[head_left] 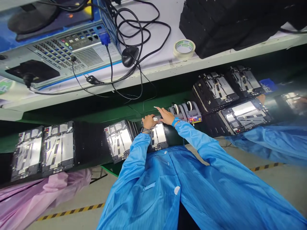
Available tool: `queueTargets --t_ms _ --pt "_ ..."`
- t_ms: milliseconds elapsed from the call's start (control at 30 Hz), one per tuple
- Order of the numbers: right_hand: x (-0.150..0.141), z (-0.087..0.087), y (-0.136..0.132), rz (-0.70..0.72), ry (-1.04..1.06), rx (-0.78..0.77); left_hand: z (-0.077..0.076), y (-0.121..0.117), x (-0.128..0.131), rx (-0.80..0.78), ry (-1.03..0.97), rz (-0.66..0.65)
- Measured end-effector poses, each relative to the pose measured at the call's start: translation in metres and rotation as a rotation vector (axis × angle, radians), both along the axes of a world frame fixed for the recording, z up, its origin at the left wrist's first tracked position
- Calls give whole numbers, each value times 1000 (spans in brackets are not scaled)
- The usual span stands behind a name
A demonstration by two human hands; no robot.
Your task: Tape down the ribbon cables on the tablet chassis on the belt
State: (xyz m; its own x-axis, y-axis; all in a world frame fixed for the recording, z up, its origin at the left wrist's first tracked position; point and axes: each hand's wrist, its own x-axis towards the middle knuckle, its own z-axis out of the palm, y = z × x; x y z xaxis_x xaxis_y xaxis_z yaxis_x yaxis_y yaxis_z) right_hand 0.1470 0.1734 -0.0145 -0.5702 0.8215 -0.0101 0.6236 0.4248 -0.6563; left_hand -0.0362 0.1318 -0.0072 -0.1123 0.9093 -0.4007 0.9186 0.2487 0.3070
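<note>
- Fingers of my left hand point(148, 121) bend over the far end of an opened electronic unit point(158, 134); whether they grip it I cannot tell, while the thumb and index finger of my right hand point(167, 116) stand loose and spread apart at its far right corner
- That unit lies on the surface point(120, 117) right in front of me, its near end close to my blue coat point(144, 204)
- Just left of it a dark layered stack bears a similar unit point(118, 140); to my right, black trays point(201, 103) carry more of them
- Beside my right wrist, two grey dispensers point(196, 111) each hold a white roll point(177, 109), the right one showing red lit digits
- Up on the shelf point(163, 72), a roll of tape point(177, 52) lies flat near a big black stack point(223, 25)
- Both my arms reach forward, left wrist wearing a dark strap point(145, 130), right wrist a blue band point(176, 121); my right index finger points toward the left, with something pale at its tip, too small to make out
- The unit between my hands shows a bright silvery panel with dark strips and a black border
</note>
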Motion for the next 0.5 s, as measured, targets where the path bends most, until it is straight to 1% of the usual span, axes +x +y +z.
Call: queueTargets --t_ms 67,133,233,333,500 --pt "3 1 5 -37 75 -87 1 4 -2 -32 -8 6" --pt "6 3 8 -30 123 -212 2 8 -4 -56 -11 8" --pt "2 7 9 90 76 -344 2 12 -6 -80 -14 4" --pt "-7 13 7 163 -42 -349 0 14 -8 -99 -20 7" --pt "-20 29 5 182 -229 -282 -2 14 -8 -100 -24 4"
